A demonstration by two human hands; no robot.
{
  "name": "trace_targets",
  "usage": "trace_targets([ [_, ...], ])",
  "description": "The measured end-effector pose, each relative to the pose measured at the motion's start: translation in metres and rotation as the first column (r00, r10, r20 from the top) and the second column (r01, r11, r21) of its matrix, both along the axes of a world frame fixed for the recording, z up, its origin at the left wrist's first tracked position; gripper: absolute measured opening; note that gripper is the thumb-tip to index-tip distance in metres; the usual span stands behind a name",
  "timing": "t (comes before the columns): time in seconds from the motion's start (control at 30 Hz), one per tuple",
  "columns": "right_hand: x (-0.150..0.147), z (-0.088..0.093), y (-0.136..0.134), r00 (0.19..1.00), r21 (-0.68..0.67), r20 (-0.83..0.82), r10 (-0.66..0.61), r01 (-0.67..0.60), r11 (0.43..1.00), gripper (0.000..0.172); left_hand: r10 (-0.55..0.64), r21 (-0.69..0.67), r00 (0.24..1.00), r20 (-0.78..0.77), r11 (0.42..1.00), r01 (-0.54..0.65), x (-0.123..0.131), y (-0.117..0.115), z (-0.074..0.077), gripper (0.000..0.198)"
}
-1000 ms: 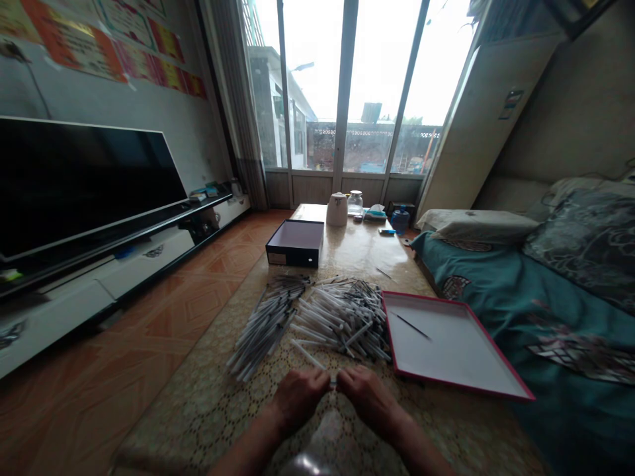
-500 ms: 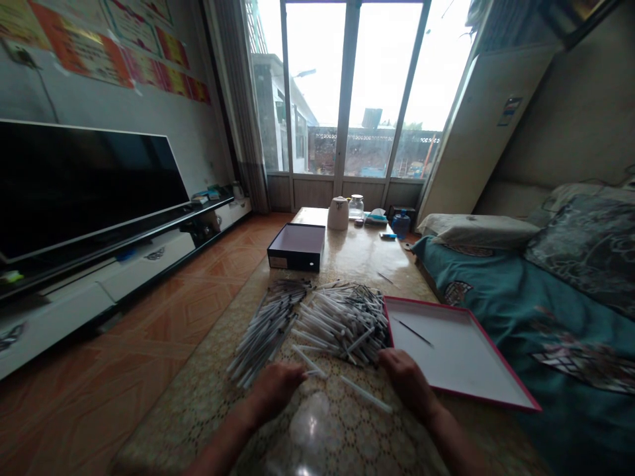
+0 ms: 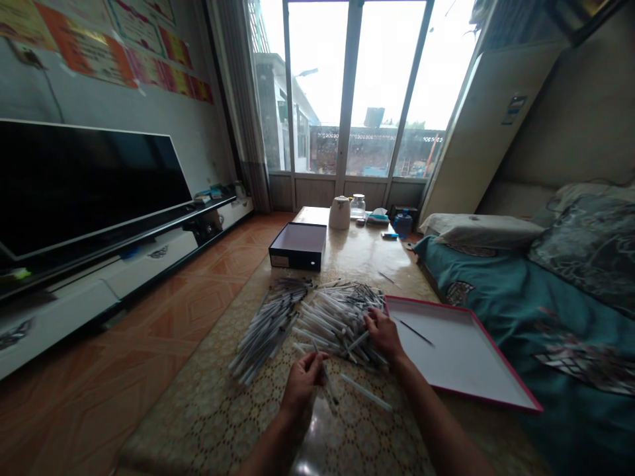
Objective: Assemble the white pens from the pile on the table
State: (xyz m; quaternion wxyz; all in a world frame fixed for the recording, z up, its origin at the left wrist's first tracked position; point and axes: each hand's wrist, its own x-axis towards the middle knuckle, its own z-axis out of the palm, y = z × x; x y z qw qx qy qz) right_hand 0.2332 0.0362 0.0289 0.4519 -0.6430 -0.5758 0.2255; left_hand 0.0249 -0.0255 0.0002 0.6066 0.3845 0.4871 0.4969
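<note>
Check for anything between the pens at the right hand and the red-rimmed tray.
Nothing visible stands in the way: the right hand rests on the pile of white pens, next to the red-rimmed tray. Only the tray's own raised rim lies between.

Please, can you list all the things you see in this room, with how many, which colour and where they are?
television: one, black, on the cabinet by the left wall
cabinet: one, white, along the left wall
posters: several, orange and red, on the left wall
low table: one, beige, in the centre
box: one, black, on the table
jug: one, white, at the far table end
glass jar: one, clear, beside the jug
bottle: one, blue, at the far table end
thin tubes: many, white with dark ends, in two piles on the table
tray: one, white with red rim, right of the piles
bed: one, teal cover, at right
left hand: one, holding a thin tube above the table
right hand: one, on the right pile
</note>
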Motion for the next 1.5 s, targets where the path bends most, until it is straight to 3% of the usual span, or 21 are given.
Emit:
trace_targets([
  [0.13, -0.005, -0.007, -0.028, 1.000, 0.028, 0.006, 0.000, 0.000, 1.000, 0.031, 0.176, -0.163, 0.971, 0.163, 0.975, -0.149, -0.002, -0.006, -0.013, 0.035],
  [0.2, -0.015, -0.015, -0.049, 0.996, -0.008, 0.044, 0.075, -0.075, 0.997, 0.030, 0.231, -0.225, 0.943, 0.239, 0.958, -0.177, -0.002, -0.008, -0.015, 0.028],
  [0.3, -0.036, -0.027, -0.075, 0.970, -0.116, 0.018, 0.244, -0.240, 0.964, 0.041, 0.299, -0.284, 0.897, 0.326, 0.936, -0.209, -0.002, -0.010, -0.013, 0.014],
  [0.4, -0.054, -0.037, -0.089, 0.953, -0.154, -0.081, 0.291, -0.300, 0.941, 0.047, 0.315, -0.277, 0.873, 0.373, 0.936, -0.219, -0.004, -0.011, -0.011, 0.007],
  [0.6, -0.066, -0.046, -0.093, 0.938, -0.145, -0.228, 0.262, -0.299, 0.943, 0.050, 0.310, -0.221, 0.875, 0.373, 0.945, -0.241, -0.003, -0.012, -0.016, 0.009],
  [1.0, -0.064, -0.043, -0.102, 0.892, -0.128, -0.427, 0.150, -0.224, 0.966, 0.031, 0.392, -0.250, 0.871, 0.297, 0.912, -0.326, 0.007, -0.014, -0.021, 0.006],
  [1.23, -0.066, -0.042, -0.099, 0.937, -0.143, -0.299, 0.178, -0.228, 0.963, 0.043, 0.380, -0.251, 0.862, 0.334, 0.918, -0.307, 0.004, -0.015, -0.022, 0.006],
  [1.33, -0.066, -0.042, -0.101, 0.965, -0.088, -0.207, 0.162, -0.183, 0.979, 0.038, 0.363, -0.235, 0.871, 0.330, 0.926, -0.297, 0.003, -0.015, -0.022, 0.007],
  [1.5, -0.064, -0.039, -0.103, 0.958, -0.068, -0.241, 0.155, -0.176, 0.982, 0.026, 0.370, -0.231, 0.867, 0.335, 0.924, -0.306, 0.004, -0.017, -0.020, 0.006],
])
